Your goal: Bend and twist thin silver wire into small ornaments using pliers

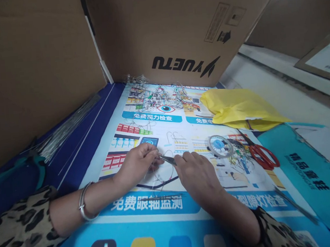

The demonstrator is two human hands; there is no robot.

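Note:
My left hand (pixel 145 159), with a silver bangle at the wrist, is closed in a pinch on a thin wire. Loops of this wire (pixel 173 170) hang below the fingers and carry small beads. Wrapped in my right hand (pixel 196 174) is a pair of needle-nose pliers (pixel 168 160); its tapered metal jaws reach my left fingertips, and its handles are hidden by the palm. The tips meet the wire at my left fingers, but what exactly they grip is too small to tell. Both hands are just above the printed sheet (pixel 104 227).
Tangled beaded wires (pixel 162 95) lie at the back by a cardboard box (pixel 135 34). A bundle of straight wires (pixel 68 127) is left, near a teal-handled tool (pixel 41 171). Right are a tape roll (pixel 220 145), red scissors (pixel 263 157), a yellow bag (pixel 237 104) and a teal bag (pixel 308 165).

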